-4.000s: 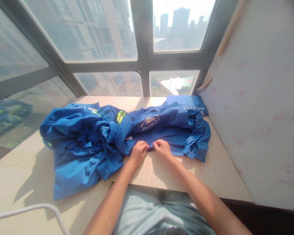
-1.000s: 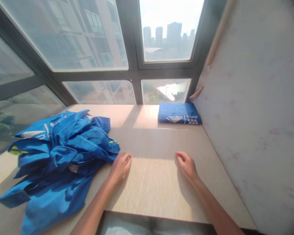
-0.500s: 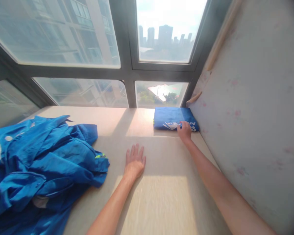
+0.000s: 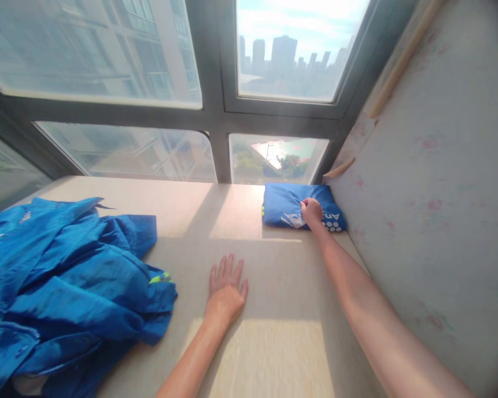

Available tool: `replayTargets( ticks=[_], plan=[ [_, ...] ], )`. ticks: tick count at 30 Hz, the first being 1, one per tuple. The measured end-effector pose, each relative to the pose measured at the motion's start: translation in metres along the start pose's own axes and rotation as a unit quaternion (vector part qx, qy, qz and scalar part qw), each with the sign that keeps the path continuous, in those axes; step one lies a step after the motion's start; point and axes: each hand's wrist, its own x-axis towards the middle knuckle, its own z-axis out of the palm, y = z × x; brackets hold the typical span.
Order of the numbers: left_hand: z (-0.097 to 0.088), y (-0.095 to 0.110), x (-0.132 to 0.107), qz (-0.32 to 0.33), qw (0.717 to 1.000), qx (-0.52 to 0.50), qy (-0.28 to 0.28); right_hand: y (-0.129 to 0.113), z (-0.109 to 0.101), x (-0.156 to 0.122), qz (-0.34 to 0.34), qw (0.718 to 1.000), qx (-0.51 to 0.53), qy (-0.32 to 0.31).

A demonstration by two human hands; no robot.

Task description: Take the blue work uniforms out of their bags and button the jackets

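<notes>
My right hand (image 4: 312,211) is on top of a folded blue garment (image 4: 278,205) with white lettering. Its fingers are closed on the cloth, and creases run out from the pinch. The garment lies on the pale wooden surface (image 4: 274,276) by the window, in the right corner. My left hand (image 4: 226,287) rests palm down on that surface with its fingers spread, holding nothing. To its left lies a crumpled blue jacket (image 4: 78,276) with a yellow-green strip near one cuff; its left side runs out of view.
A grey window frame (image 4: 219,66) rises behind the surface's far edge. On the right stands a wall with flowered wallpaper (image 4: 435,182), peeling at the corner. A wooden strip (image 4: 402,61) runs up along the wall's edge.
My right hand has gone from the folded garment's front edge to its top and closed on the cloth. The garment now shows creases. My left hand stays flat; the view has shifted slightly.
</notes>
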Motion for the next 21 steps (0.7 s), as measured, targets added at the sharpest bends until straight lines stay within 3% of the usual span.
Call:
replayTargets(
  ticks=[5, 10, 16, 21],
  plan=[
    [-0.003, 0.002, 0.000, -0.008, 0.999, -0.016, -0.030, -0.010, -0.021, -0.004, -0.011, 1.000, 0.016, 0.004],
    [-0.001, 0.001, 0.000, -0.014, 0.999, -0.026, -0.017, -0.031, -0.071, -0.011, -0.076, 0.996, 0.021, 0.031],
    [0.004, -0.001, 0.002, -0.011, 0.999, -0.039, -0.001, -0.064, -0.177, -0.025, -0.214, 0.964, 0.024, 0.154],
    [0.004, -0.005, 0.004, -0.018, 0.998, -0.059, 0.014, -0.114, -0.284, -0.038, -0.238, 0.945, -0.001, 0.223]
  ],
)
